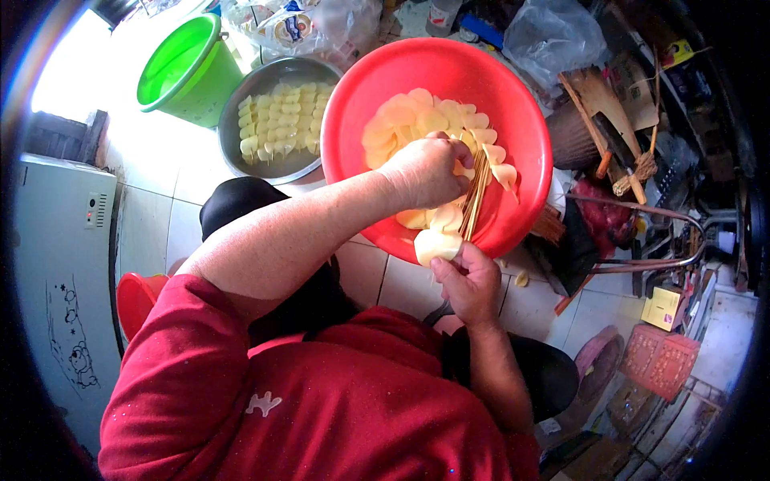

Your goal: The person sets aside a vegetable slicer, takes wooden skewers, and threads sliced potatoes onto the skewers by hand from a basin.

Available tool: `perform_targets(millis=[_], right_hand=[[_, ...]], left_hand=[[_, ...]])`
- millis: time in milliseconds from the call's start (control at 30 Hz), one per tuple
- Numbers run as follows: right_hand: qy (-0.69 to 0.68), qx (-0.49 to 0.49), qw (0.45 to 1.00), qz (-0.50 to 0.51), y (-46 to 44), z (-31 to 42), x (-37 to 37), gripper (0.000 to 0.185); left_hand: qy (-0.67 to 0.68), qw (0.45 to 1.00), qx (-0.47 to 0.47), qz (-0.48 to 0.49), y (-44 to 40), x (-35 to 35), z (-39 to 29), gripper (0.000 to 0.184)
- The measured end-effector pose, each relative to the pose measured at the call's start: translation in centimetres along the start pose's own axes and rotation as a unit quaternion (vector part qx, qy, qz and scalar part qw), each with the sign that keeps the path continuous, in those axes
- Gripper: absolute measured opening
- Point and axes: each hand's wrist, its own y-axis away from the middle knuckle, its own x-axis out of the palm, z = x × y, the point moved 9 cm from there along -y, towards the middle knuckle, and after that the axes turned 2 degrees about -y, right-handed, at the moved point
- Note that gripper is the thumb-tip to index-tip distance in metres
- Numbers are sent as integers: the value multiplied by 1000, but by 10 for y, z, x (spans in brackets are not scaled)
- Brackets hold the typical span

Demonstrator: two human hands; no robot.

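Observation:
A red plastic basin (pixel 533 136) holds a heap of thin, pale yellow potato slices (pixel 397 128). Above it, my left hand (pixel 429 170) is closed with its fingers curled down, and a slice shows at the fingertips. My right hand (pixel 469 282) pinches the lower end of a skewer at the basin's near rim. Threaded slices (pixel 438 245) overlap along that skewer, most of which they hide. A bundle of thin bamboo skewers (pixel 479 192) lies in the basin, right of my left hand. Another string of slices (pixel 503 175) rests beside the bundle.
A metal bowl (pixel 230 132) with rows of skewered slices stands left of the basin, near a green bucket (pixel 210 76). A white cabinet (pixel 60 280) is on the left. Plastic bags (pixel 553 36), wooden pieces (pixel 601 104) and a metal-framed stool (pixel 666 212) crowd the right.

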Motion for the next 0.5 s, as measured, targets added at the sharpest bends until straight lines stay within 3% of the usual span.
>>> perform_targets(millis=[133,500], right_hand=[[55,14,998,15,-1,-1,1,24],[24,26,999,30,-1,3,8,23]], left_hand=[[-11,1000,22,15,1,6,-4,34],[-46,993,-6,113,9,23,-10,32]])
